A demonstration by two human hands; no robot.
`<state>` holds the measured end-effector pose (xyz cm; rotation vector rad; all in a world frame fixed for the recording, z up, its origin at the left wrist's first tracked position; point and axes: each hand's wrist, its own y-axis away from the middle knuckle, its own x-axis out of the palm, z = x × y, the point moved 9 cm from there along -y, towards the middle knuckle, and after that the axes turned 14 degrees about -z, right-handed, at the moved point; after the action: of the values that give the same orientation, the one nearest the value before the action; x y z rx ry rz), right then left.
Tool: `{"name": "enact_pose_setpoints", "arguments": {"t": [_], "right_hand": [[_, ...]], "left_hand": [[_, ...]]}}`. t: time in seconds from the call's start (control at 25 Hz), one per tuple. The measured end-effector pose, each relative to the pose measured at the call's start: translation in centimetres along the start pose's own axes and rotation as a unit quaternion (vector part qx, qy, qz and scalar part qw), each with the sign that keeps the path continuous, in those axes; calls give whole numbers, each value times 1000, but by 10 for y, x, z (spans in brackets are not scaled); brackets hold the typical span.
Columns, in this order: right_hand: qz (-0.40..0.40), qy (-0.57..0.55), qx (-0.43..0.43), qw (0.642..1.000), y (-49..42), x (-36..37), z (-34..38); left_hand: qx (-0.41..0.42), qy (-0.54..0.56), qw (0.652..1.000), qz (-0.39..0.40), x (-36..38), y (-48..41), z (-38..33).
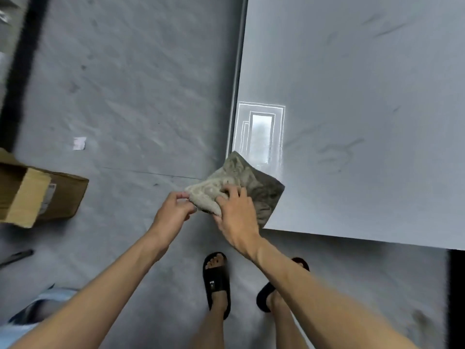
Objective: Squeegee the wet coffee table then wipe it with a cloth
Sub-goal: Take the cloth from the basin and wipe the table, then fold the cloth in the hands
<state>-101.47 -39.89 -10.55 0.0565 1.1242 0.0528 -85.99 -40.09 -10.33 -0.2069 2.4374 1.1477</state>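
Cloth [241, 182], grey-beige terry, crumpled, sits at the near left corner of the worktop [364, 96]. Its right part lies on the surface; its left part overhangs the edge, above the floor [138, 84].

Hands close together, both on the cloth. Left hand [172, 210] is off the worktop and pinches the cloth's overhanging left edge between thumb and fingers. Right hand [236, 215] lies on top of the cloth, fingers curled into the pile and thumb at the near edge, gripping it. Both forearms are bare and reach in from the bottom of the view.

Worktop surface is pale grey and glossy. A bright rectangular reflection [261, 137] shows just beyond the cloth, near the left edge. Faint smeared streaks [339, 152] mark the surface to the right of it, with more near the far right. Cannot tell whether the marks are water or dry smears.

Floor is grey and mottled. Open cardboard box [50, 195] lies on its side at the left, well apart from the worktop. Small white scrap of paper [79, 143] lies on the floor beyond the box. Slim dark object [15, 256] at the left border, too blurred to identify.

Feet in black slide sandals stand near the worktop's corner: left sandal [217, 280] in full view, right sandal [264, 297] partly hidden behind the right forearm.
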Motion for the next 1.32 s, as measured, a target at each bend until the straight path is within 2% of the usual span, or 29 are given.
{"name": "enact_pose_setpoints", "arguments": {"t": [0.08, 0.16, 0.2, 0.28, 0.36, 0.4, 0.48, 0.6, 0.68, 0.76, 0.84, 0.92, 0.96, 1.0, 1.04, 1.08, 1.12, 1.16, 1.2, 1.24, 1.32], "right_hand": [[41, -141, 117, 982, 12, 7, 13], [49, -335, 271, 901, 15, 4, 25], [36, -401, 319, 858, 13, -3, 36], [28, -481, 377, 791, 11, -17, 57], [55, -528, 445, 721, 19, -25, 84], [70, -538, 469, 697, 26, -30, 99], [85, -543, 488, 678, 39, -39, 124], [94, -562, 479, 668, 65, -54, 175], [115, -552, 440, 699, 89, -63, 210], [150, -504, 387, 758, 118, -63, 244], [176, -424, 328, 826, 142, -58, 266], [154, -308, 231, 910, 162, -54, 294], [122, -262, 166, 943, 168, -53, 313], [114, -243, 74, 961, 176, -48, 345], [134, -228, -55, 963, 187, -35, 388], [163, -180, -203, 949, 203, -16, 434], [180, -101, -337, 918, 221, 8, 472], [184, -41, -430, 883, 242, 32, 507], [188, -8, -474, 860, 261, 58, 538], [193, 9, -483, 854, 275, 82, 563], [192, 23, -455, 869, 296, 141, 621]], "left_hand": [[-26, 36, 999, 17, -17, 6, 9], [-14, 48, 998, 36, -34, 15, 8], [5, 37, 998, 46, -45, 22, 5], [67, -17, 996, 61, -65, 38, -2], [136, -108, 983, 62, -86, 61, -7], [170, -172, 969, 42, -98, 73, -8], [240, -285, 926, -52, -122, 93, -13], [328, -331, 860, -206, -170, 132, -17], [353, -294, 852, -250, -208, 161, -2], [347, -257, 859, -276, -257, 185, 28], [338, -269, 853, -292, -293, 203, 58], [317, -295, 851, -298, -333, 224, 97], [310, -298, 851, -300, -352, 232, 117], [302, -301, 851, -307, -376, 241, 141], [288, -307, 850, -317, -402, 249, 167], [272, -312, 849, -329, -427, 253, 192], [255, -315, 851, -335, -450, 255, 216], [239, -317, 853, -338, -470, 257, 242], [226, -317, 855, -344, -491, 259, 268], [212, -310, 858, -350, -511, 258, 292], [164, -280, 869, -373, -562, 243, 358]]}}
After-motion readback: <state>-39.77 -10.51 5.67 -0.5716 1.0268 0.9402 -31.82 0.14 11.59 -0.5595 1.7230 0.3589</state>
